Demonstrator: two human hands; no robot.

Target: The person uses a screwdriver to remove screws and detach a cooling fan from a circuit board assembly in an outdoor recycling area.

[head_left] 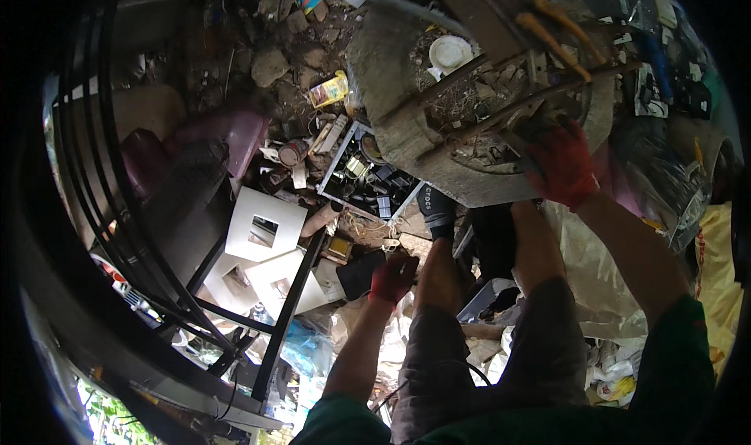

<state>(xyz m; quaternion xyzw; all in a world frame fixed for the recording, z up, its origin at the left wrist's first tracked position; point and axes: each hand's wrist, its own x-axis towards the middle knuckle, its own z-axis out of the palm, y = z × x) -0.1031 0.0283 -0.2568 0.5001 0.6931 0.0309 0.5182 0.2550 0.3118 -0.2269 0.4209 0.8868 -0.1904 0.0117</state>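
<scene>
My right hand (pixel 562 163), in a red glove, is over a large grey slab (pixel 395 100) with rusty metal bars (pixel 501 120) across it. Its fingers curl round a rusty metal piece (pixel 512 141) by the bars; the fingertips are partly hidden. Lower down, my left hand (pixel 395 277), also red-gloved, hangs beside my left knee, close to a flat black piece (pixel 361 273). Shadow blurs its fingers, so their grip does not show. A shallow metal tray (pixel 334 165) of small black and brass-coloured parts lies in front of my feet.
White square plates (pixel 266 223) with cut-out windows lie at a black metal frame (pixel 285 320) on the left. Farther off are a yellow packet (pixel 329 90), a white round dish (pixel 450 54) and stones (pixel 270 67). A yellow sack (pixel 721 265) stands at the right.
</scene>
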